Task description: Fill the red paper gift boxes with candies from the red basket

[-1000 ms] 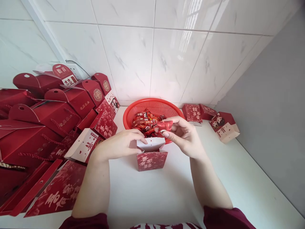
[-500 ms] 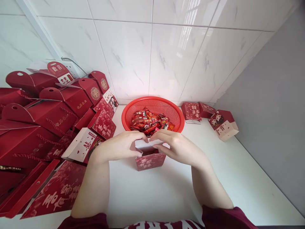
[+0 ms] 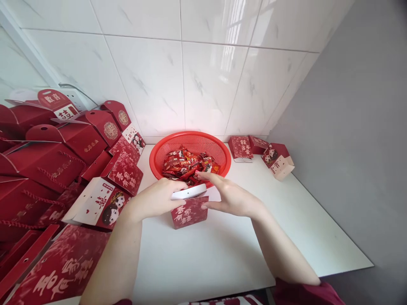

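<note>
A small red gift box with pale lettering stands on the white table in front of me. Its white top flap, with small holes in it, is bent over the opening. My left hand grips the left side of the box, thumb on the near wall and fingers at the flap. At the right edge, my right hand has its fingers spread, the thumb close to the box's upper corner. Directly behind is a red plastic basket of red-wrapped sweets; the box and my hands overlap its near rim.
Many red gift boxes and bags crowd the left side, some with rope handles. A white-and-red box lies near my left forearm. Several small boxes sit at the back right by the tiled wall. A grey panel borders the right.
The white flap has come down over the box's opening. My right hand's fingers have spread from the flap. The view has shifted, so the scene sits further left.
</note>
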The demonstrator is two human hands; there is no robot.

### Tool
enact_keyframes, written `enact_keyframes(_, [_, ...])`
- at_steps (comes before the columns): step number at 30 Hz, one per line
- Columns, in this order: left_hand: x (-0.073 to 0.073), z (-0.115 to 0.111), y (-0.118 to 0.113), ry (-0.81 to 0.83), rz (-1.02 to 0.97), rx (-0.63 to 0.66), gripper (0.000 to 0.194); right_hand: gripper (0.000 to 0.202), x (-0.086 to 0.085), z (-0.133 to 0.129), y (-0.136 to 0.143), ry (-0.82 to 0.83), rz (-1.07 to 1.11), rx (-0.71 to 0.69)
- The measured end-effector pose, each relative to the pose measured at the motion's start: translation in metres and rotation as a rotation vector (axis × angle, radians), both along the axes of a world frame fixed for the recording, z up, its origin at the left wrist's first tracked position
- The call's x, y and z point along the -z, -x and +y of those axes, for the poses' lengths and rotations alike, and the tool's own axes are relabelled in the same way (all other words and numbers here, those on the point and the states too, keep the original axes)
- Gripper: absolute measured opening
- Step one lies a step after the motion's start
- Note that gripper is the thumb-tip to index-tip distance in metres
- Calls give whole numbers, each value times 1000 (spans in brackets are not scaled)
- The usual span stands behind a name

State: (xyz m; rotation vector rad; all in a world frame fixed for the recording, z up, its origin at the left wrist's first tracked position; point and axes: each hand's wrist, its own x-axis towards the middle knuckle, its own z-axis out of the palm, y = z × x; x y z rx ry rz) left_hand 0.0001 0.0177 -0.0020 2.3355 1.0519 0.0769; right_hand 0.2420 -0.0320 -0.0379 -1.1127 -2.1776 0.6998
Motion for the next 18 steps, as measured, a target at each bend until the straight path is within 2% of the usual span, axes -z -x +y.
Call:
enact_keyframes(1, [3, 0, -1, -26, 10, 5, 14, 71, 9, 1, 1, 18, 14, -2])
enact_keyframes(3, [10, -1, -1, -61, -8, -10, 26, 52, 24, 4, 1, 29, 52, 0])
enact_keyframes(6, [29, -2, 0, -20, -160, -82, 29, 24, 39, 4, 0, -20, 137, -8])
enact_keyframes(9, [56, -6, 2, 98, -432, -162, 24, 26, 48, 2, 3, -83, 303, -7])
enact_keyframes(13, [90, -17, 0, 183, -691, -221, 30, 25, 62, -2, 11, -59, 454, -62])
enact_keyframes(15, [100, -22, 0, 185, -739, -254, 29, 23, 70, -5, 15, -35, 480, -74])
enact_keyframes(18, [107, -29, -2, 174, -740, -276, 33, 21, 80, -6, 19, -31, 530, -24])
